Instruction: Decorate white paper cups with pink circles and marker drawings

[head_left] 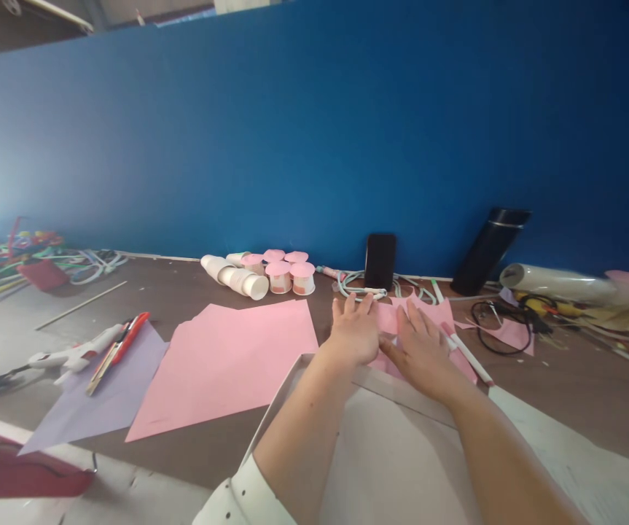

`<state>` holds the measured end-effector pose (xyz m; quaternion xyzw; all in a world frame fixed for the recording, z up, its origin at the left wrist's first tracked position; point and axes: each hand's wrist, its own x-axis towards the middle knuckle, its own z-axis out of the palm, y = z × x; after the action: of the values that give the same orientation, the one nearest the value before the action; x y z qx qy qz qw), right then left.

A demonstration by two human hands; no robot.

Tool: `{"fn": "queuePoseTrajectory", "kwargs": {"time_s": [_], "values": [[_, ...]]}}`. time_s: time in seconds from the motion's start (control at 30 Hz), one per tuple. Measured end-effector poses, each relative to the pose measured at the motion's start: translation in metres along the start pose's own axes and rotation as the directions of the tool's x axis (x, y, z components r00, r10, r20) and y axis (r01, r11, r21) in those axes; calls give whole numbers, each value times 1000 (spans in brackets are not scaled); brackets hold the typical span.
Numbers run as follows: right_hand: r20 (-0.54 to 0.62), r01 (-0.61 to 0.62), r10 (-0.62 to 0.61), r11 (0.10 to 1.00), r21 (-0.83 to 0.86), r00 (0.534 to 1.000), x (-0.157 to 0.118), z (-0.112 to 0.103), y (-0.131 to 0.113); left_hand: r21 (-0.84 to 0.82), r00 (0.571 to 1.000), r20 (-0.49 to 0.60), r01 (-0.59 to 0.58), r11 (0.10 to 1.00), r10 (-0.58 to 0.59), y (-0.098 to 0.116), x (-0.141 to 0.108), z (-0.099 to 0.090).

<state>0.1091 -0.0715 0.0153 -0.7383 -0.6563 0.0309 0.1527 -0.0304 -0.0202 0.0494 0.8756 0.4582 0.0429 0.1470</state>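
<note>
The left hand (355, 328) and right hand (422, 351) are lying flat, splayed wide, over pink paper pieces (439, 310) on the counter (213, 446); several cups (280, 283) are wearing pink tops (278, 268) (seemingly finished), while stacked cups (240, 281) are lying bare, apparently undone.

Left of left hand (354, 332): paper (237, 364) pink; farther left, sheet (122, 408) pale purple, knife handle (131, 338) red. Behind left hand: sleeve (244, 504) white, dark dots. Beside right hand (419, 348): scraps (441, 313) pink. Beyond both: wall (292, 131) blue

A brown counter (565, 401) spans the lower frame. Pink sheets (237, 357) lie left of centre, pink pieces (439, 312) right of centre.
</note>
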Motion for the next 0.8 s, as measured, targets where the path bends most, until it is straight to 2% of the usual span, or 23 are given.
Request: {"fn": "queuePoseTrajectory", "kwargs": {"time_s": [0.37, 0.63, 0.8], "values": [[10, -13, 13, 1000, -20, 1000, 2, 2, 0, 1, 1000, -26, -10, 1000, 10, 1, -2, 0], [-116, 44, -15, 967, 252, 993, 7, 5, 14, -25, 992, -119, -31, 999, 28, -1, -1, 4], [-165, -2, 59, 946, 324, 985, 14, 2, 17, -48, 983, -182, -28, 998, 19, 2, 1, 7]]}}
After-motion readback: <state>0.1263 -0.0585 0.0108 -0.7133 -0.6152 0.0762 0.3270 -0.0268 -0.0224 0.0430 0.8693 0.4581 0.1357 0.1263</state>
